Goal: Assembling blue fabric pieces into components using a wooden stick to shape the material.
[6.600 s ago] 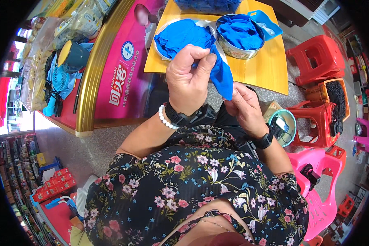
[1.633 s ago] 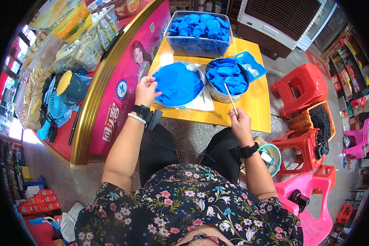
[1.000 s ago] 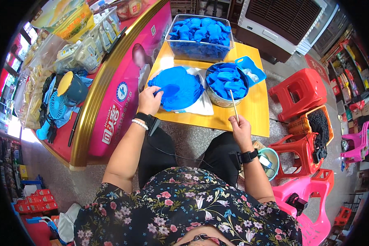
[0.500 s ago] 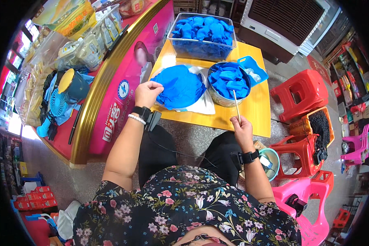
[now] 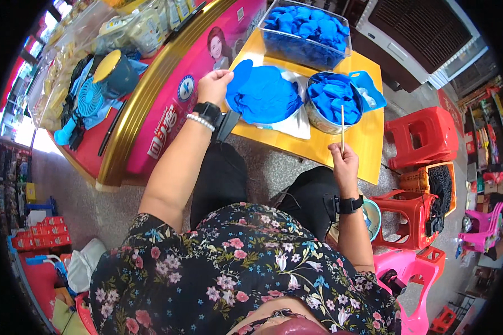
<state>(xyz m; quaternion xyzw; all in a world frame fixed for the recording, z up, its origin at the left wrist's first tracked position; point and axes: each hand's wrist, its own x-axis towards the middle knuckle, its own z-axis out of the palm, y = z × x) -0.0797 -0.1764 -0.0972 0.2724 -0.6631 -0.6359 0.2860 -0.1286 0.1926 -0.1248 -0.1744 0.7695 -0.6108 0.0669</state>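
Note:
My left hand [image 5: 213, 88] pinches the edge of a thin blue round sheet [image 5: 242, 72], raised at the left side of a pile of similar blue sheets [image 5: 269, 99]. That pile lies on a white cloth or plastic [image 5: 303, 129] on the yellow table [image 5: 313, 146]. In my right hand [image 5: 345, 163] is a thin pale stick [image 5: 342, 125], pointing away from me with its far end over a round tub [image 5: 322, 124] of loose blue pieces [image 5: 334, 96]. I cannot tell what material the blue pieces are.
A clear bin [image 5: 304, 49] heaped with crumpled blue pieces stands at the table's back. A small blue basket [image 5: 379, 100] is beside the tub. A pink-fronted counter [image 5: 176, 125] borders the left; red stools [image 5: 425, 137] stand to the right. A cable hangs near my knees.
My left hand has lifted the edge of a blue sheet off the pile. The right hand still holds the stick by the tub. The whole view has shifted slightly.

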